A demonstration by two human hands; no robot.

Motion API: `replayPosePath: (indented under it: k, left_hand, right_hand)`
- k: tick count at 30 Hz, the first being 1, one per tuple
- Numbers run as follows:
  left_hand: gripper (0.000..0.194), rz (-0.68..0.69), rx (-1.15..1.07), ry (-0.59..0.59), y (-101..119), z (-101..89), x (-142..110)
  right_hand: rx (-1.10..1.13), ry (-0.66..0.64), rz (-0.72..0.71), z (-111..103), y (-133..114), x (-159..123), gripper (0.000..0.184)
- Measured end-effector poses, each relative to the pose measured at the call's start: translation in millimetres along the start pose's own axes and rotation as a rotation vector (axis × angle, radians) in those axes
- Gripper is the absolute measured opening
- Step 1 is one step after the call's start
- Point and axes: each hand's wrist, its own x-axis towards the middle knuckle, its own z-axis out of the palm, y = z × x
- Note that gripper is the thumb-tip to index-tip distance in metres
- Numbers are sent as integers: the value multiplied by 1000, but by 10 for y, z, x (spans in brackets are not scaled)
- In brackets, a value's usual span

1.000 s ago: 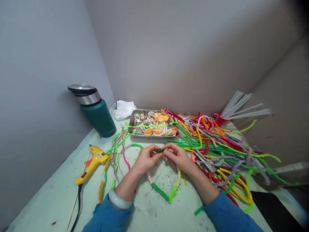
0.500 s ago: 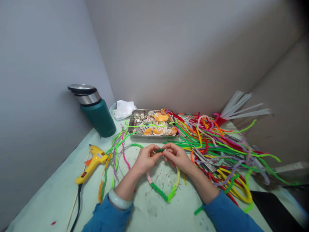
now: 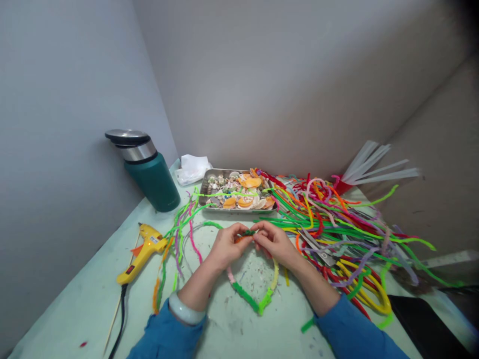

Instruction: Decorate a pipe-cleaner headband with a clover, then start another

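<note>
My left hand [image 3: 229,244] and my right hand [image 3: 274,241] meet in the middle, thumbs and forefingers pinched together. Between the fingertips shows a short dark green stretch of pipe cleaner [image 3: 248,233], with a bit of orange beside the left thumb. Below the hands hangs or lies a loop of pipe cleaners [image 3: 247,297] in pink, green and yellow, coming to a point near me. Its upper part is hidden behind my hands. Beyond my left wrist, a grey ring with a green wrap [image 3: 212,225] lies on the table, partly covered by that hand.
A metal tray of shells [image 3: 239,209] stands behind the hands. To the right lie a heap of pipe cleaners [image 3: 337,224] and scissors [image 3: 318,249]. On the left are a yellow glue gun [image 3: 144,253], loose pipe cleaners [image 3: 191,229] and a green bottle [image 3: 154,183]. Glue sticks [image 3: 368,162] stand at back right.
My fingertips have shifted very slightly at the pinch, and a little more orange shows by my left thumb. The loop's lower tip has moved a touch left.
</note>
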Motion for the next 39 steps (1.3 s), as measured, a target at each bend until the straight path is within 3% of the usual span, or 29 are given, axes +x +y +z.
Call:
replayPosePath:
  k: [39]
  left_hand:
    - [18, 29, 59, 3, -44, 21, -15]
  right_hand:
    - [-14, -5, 5, 11, -21, -10, 19]
